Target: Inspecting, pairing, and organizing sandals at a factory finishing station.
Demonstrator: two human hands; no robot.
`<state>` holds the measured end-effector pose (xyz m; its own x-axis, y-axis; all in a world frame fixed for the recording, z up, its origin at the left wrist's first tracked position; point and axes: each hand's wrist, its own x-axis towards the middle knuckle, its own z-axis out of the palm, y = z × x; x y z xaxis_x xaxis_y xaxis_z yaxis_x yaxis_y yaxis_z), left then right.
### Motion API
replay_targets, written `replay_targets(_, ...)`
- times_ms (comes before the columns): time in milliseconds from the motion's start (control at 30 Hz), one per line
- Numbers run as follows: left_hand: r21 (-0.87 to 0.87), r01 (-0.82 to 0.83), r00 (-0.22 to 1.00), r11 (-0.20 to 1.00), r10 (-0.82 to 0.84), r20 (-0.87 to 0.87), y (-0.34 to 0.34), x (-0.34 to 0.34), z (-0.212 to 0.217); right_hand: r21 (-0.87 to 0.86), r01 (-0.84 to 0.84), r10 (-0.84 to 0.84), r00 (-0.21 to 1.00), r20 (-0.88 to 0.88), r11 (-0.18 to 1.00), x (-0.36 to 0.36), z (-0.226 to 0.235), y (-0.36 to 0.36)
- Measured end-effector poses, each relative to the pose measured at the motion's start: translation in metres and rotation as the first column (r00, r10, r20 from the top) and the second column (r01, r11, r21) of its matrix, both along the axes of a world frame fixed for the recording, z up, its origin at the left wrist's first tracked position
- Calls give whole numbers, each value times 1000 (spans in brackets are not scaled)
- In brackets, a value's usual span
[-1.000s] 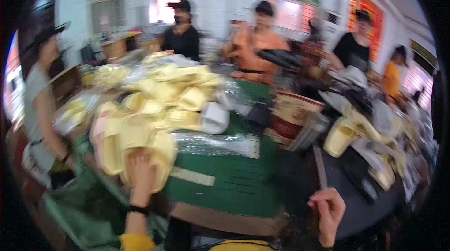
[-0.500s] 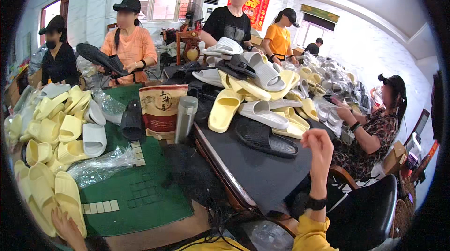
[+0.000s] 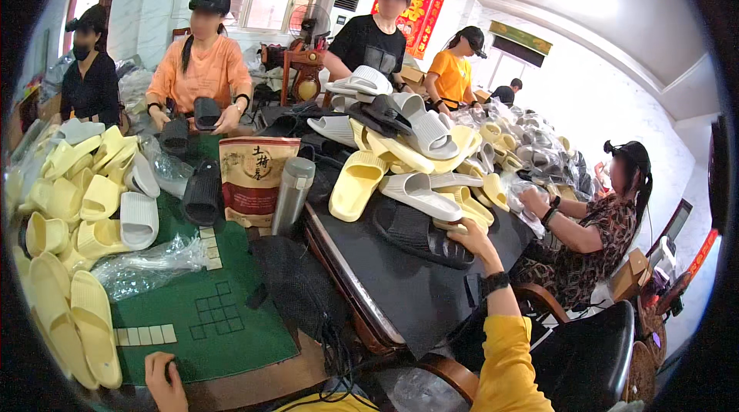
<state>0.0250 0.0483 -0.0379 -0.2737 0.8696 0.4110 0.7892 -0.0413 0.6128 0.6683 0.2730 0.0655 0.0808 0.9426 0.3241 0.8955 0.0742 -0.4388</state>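
My right hand (image 3: 473, 241) reaches over the dark table and grips the end of a black slipper (image 3: 416, 233) at the pile's near edge. A light grey slipper (image 3: 419, 195) and a yellow slipper (image 3: 358, 183) lie just beyond it. Low on the left, my left hand (image 3: 164, 383) rests at the near edge of the green mat (image 3: 254, 346). Its fingers are curled, with nothing visible in them. Close to that hand, a long yellow slipper (image 3: 95, 327) lies beside other yellow ones.
Yellow and grey slippers heap up on the left, beside a crumpled clear bag (image 3: 158, 266). A brown-and-red pouch (image 3: 258, 181) and a metal flask (image 3: 293, 195) stand mid-table. Dark cables (image 3: 332, 350) hang at the near edge. Several co-workers handle slippers around the tables.
My right hand has come down and forward onto the black slipper. My left hand has left the yellow slipper and moved right. The co-worker in orange has lowered black slippers to the table.
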Motion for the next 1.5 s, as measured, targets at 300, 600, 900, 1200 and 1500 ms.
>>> replay_targets(300,16,53,995,998,-51,-87,3,2,-19,164,-62,98,971,-220,984,0,-62,63)
replay_targets(600,46,49,992,998,-44,-114,2,4,-18,108,-165,168,985,-27,980,-53,-35,-40)
replay_targets(900,48,49,991,998,-43,-129,4,5,-19,36,-141,143,988,-56,989,-112,2,-99)
replay_targets(1200,36,30,992,999,-25,-127,1,5,-18,134,-43,52,996,-66,990,-105,16,-63)
replay_targets(1500,67,29,989,997,-18,-150,2,6,-20,60,-27,30,998,-50,998,-94,15,-46)
